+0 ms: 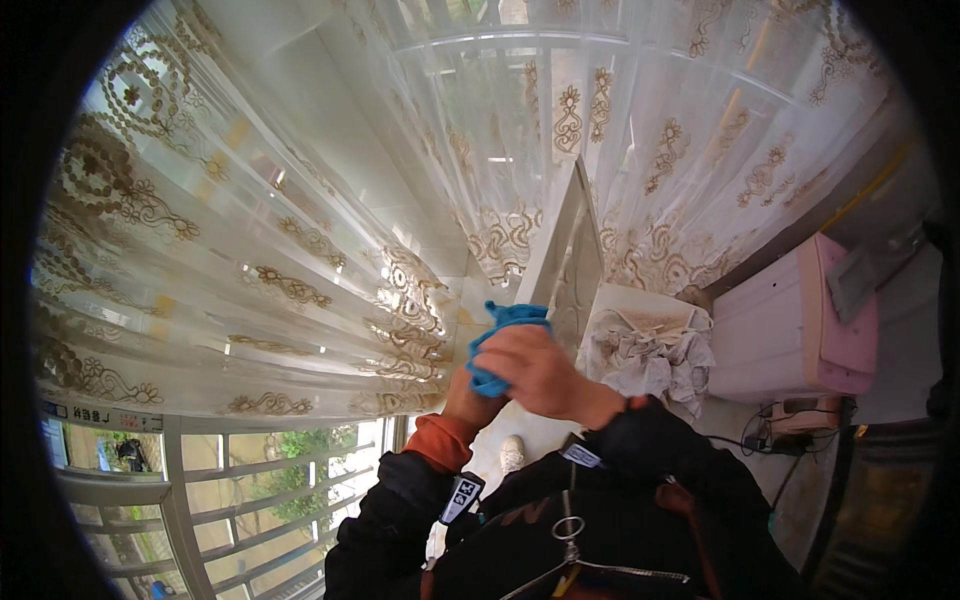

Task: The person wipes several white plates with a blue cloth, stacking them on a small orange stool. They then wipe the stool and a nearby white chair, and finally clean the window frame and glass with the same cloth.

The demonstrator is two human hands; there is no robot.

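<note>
A crumpled blue cloth [491,384] is bunched between my two hands, in front of my body. My right hand [541,371] grips it from above, knuckles up. Below and to the left, my left hand [469,399] closes on the lower side of the cloth; its fingers are mostly hidden by the cloth and the right hand. Just beyond the cloth stands a narrow upright white panel [550,244] with a patterned side face, its top edge running away from me. Whether the cloth touches it, I cannot tell.
Sheer curtains with brown embroidery [292,289] hang on the left and ahead. A barred window [266,517] is at lower left. On the right are crumpled whitish cloths or papers [664,356], a pink-lidded bin [765,322] and black cables [787,442] on the floor.
</note>
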